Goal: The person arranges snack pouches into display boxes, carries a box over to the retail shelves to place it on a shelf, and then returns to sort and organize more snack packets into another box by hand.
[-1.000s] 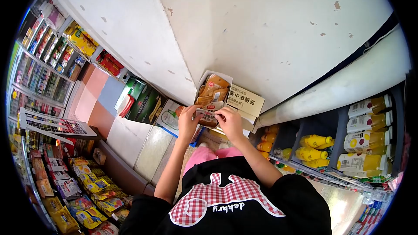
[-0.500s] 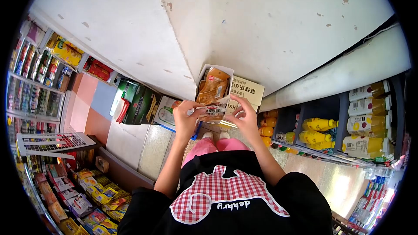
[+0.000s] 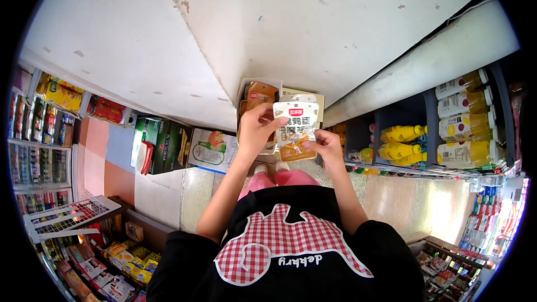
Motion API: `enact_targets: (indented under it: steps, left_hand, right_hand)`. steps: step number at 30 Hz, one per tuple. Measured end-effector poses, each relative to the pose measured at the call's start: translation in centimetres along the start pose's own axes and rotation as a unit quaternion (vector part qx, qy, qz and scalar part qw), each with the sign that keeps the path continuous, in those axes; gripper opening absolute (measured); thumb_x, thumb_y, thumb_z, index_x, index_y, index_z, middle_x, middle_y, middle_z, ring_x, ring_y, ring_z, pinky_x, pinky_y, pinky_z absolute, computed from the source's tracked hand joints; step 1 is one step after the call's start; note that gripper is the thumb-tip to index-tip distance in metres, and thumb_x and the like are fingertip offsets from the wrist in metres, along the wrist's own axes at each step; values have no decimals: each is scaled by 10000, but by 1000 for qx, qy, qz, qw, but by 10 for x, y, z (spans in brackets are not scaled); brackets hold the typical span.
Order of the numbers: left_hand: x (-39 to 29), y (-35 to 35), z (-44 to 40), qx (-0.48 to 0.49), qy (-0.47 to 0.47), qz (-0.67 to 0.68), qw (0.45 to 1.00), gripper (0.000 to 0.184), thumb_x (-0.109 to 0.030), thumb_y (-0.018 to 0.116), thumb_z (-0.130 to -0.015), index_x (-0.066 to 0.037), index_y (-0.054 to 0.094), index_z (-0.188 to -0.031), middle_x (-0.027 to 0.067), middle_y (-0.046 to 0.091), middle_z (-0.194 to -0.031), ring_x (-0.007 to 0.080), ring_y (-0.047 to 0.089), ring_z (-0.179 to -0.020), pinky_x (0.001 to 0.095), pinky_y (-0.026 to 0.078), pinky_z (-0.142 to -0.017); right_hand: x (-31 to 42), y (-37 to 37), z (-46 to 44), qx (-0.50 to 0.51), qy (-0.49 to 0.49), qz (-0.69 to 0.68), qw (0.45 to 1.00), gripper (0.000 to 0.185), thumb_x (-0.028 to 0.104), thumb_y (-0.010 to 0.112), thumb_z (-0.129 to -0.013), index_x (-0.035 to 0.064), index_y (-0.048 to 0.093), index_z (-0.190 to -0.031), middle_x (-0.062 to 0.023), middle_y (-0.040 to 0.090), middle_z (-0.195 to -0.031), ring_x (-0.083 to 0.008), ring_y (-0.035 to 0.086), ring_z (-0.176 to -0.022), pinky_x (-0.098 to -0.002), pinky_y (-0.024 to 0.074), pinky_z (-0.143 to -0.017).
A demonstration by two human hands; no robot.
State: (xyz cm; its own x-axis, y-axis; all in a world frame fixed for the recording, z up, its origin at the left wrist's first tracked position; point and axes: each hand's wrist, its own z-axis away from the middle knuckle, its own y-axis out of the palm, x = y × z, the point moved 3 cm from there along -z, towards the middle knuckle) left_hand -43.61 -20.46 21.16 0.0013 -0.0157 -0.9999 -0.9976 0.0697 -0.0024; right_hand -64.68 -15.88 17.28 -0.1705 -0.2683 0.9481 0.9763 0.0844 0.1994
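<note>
A white-and-brown snack pouch [image 3: 296,134] with dark lettering and a red logo is held up in front of me, its printed face toward the camera. My left hand [image 3: 259,128] pinches its left edge, fingers closed. On the other side, my right hand [image 3: 328,147] grips the lower right edge with the thumb over the front. Just behind stands an open white box [image 3: 240,89] holding brown pouches [image 3: 262,93]; the held pouch and my left hand hide part of it.
A tan carton [image 3: 316,100] stands beside the white box, against the wall [image 3: 268,33]. Green beer cartons [image 3: 162,142] and a white carton [image 3: 211,150] are at left. Shelves at right hold yellow drink bottles [image 3: 403,134]. Packaged snacks [image 3: 131,260] fill a lower-left bin.
Both hands were over the box, handling crinkled clear-looking packaging. Now they hold a pouch up, nearer the camera, with its front showing. The view has shifted slightly.
</note>
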Motion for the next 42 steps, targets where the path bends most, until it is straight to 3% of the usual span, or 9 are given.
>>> enact_targets:
  steps: [3, 12, 17, 23, 29, 32, 35, 38, 42]
  left_hand:
    - [2, 8, 1, -8, -1, -33, 999, 333, -119, 750, -824, 23, 650, -1108, 89, 701, -981, 121, 614, -825, 270, 488, -690]
    - [19, -38, 45, -130, 26, -272, 953, 205, -40, 703, -779, -44, 661, -980, 98, 650, -925, 263, 597, -869, 366, 462, -760]
    - [38, -37, 64, -131, 22, -411, 902, 391, -60, 713, -753, -77, 612, -1131, 96, 605, -1054, 312, 546, -980, 414, 437, -823]
    - [39, -23, 65, -157, 5, -450, 879, 622, -95, 732, -748, -81, 482, -1317, 116, 564, -1139, 328, 512, -1056, 445, 399, -890]
    - [46, -25, 57, -189, 3, -407, 894, 633, -71, 739, -737, -62, 480, -1315, 117, 566, -1091, 332, 512, -1031, 439, 396, -895]
    - [45, -27, 53, -177, -7, -394, 902, 610, -58, 743, -732, -47, 493, -1288, 116, 563, -1040, 331, 515, -998, 430, 401, -878]
    - [51, -27, 51, -204, 21, -340, 918, 568, -57, 752, -725, -36, 512, -1239, 118, 556, -1000, 327, 514, -961, 427, 405, -854]
    - [48, -23, 51, -207, 31, -360, 909, 530, -53, 761, -718, -32, 524, -1192, 119, 550, -986, 325, 510, -936, 429, 403, -840]
    - [48, -20, 47, -216, 34, -374, 901, 494, -61, 767, -718, -34, 534, -1153, 126, 552, -996, 331, 509, -948, 428, 409, -839]
  right_hand:
    - [-21, -20, -3, -35, 13, -36, 999, 242, 5, 755, -794, -45, 699, -1025, -69, 724, -937, -92, 650, -804, -228, 498, -729]
    - [-112, -61, -50, -141, 141, -38, 979, 316, 103, 760, -836, -53, 669, -1094, -85, 709, -1002, -135, 679, -843, -247, 528, -732]
    - [-120, -52, -66, -178, 110, 81, 974, 358, 141, 800, -789, -33, 680, -1078, 6, 658, -729, -48, 495, -558, -224, 355, -501]
    - [-113, -50, -73, -210, 43, 306, 927, 524, 305, 849, -707, -5, 671, -1090, -95, 698, -771, -144, 651, -708, -277, 489, -647]
    - [-84, -37, -53, -230, 11, 426, 875, 630, 450, 821, -698, 56, 648, -1157, -124, 696, -926, -298, 671, -801, -385, 514, -721]
    - [-70, -29, -44, -305, -137, 471, 817, 531, 400, 804, -736, 77, 660, -1133, -101, 667, -934, -313, 645, -776, -410, 504, -727]
    - [-41, -12, -39, -283, -206, 400, 847, 382, 307, 761, -802, 91, 664, -1101, -75, 642, -917, -281, 619, -704, -384, 498, -669]
    - [-9, 20, -32, -164, -167, 304, 923, 274, 226, 728, -834, 107, 668, -1074, -58, 623, -855, -227, 583, -626, -342, 479, -595]
    - [4, 59, -32, -98, -258, 374, 885, 238, 232, 737, -821, 125, 681, -1026, -43, 630, -817, -182, 575, -582, -312, 462, -547]
